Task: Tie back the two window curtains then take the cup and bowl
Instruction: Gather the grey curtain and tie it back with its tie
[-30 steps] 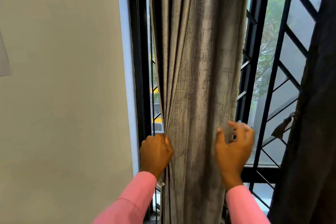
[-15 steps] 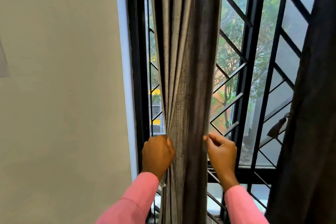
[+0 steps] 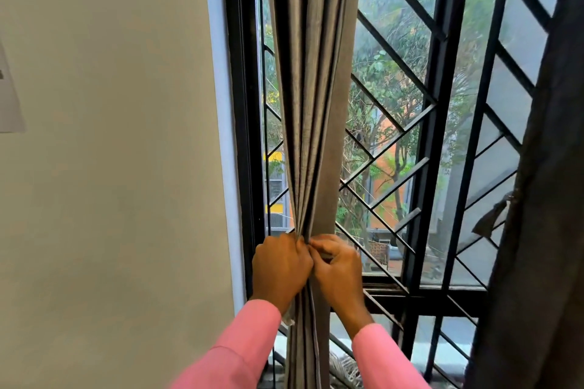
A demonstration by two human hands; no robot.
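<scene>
The grey left curtain (image 3: 311, 98) hangs gathered into a narrow bundle of folds in front of the window's left side. My left hand (image 3: 279, 267) grips the bundle from the left at waist height. My right hand (image 3: 338, 268) closes on it from the right, touching the left hand, with a thin strip of fabric pinched in its fingers. The dark right curtain (image 3: 543, 199) hangs along the right edge, with a small tie piece (image 3: 493, 215) sticking out of it. No cup or bowl is in view.
A black metal window grille (image 3: 442, 123) with diagonal bars fills the opening, trees and buildings behind it. A beige wall (image 3: 110, 167) lies to the left, with a paper sheet (image 3: 8, 98) on it. The window sill bar (image 3: 426, 290) runs just right of my hands.
My right hand has swept left, bunching the spread curtain into a narrow bundle, and now meets my left hand. More of the window grille is uncovered.
</scene>
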